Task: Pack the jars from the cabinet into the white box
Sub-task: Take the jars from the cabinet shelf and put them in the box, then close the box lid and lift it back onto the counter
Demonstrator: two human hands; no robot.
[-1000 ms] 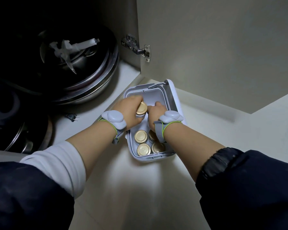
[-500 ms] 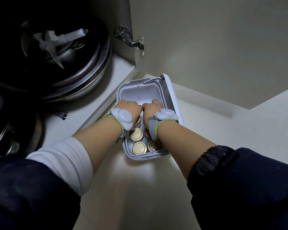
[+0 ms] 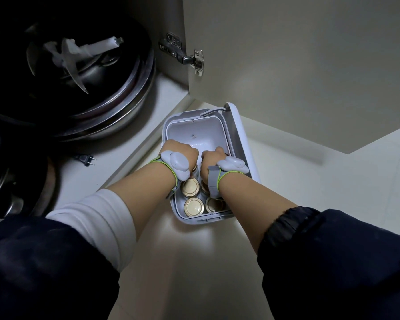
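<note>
The white box [image 3: 171,125] stands open on the floor just outside the cabinet, its lid [image 3: 239,135] tipped up along the right side. Several gold-lidded jars [image 3: 193,206] stand in its near half; the far half shows bare bottom. My left hand [image 3: 179,150] reaches into the middle of the box, fingers curled down over a jar whose gold lid edge [image 3: 194,168] peeks out beneath it. My right hand [image 3: 211,158] is beside it, fingers closed down over another jar that is mostly hidden. Both wrists wear grey strapped devices.
Stacked steel pots and lids [image 3: 116,105] with a white blender blade [image 3: 74,56] on top fill the dark cabinet on the left. A black plug [image 3: 86,159] lies on the shelf. The open cabinet door [image 3: 286,65] with its hinge [image 3: 187,56] rises behind the box.
Both hands have gone down into the box. The jar lid that showed clearly in my left hand a second ago is now mostly covered. The view shifted slightly.
</note>
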